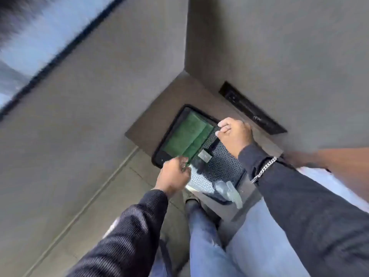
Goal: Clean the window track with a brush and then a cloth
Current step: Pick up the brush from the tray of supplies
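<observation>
Jeans (211,246) fill the foreground. Left hand (173,175) pinches the green cloth (186,134) at its near corner; right hand (234,134) grips its far edge, fingers closed, over a black tray (237,177) on the tabletop (151,118).

A small brown surface (159,108) occupies the wall corner. A black tray (159,156) rests directly on it, covering most of the top. Inside the tray lie a folded green cloth (185,134), a patterned black liner (221,164) and a clear spray bottle (229,191), blurred.
</observation>
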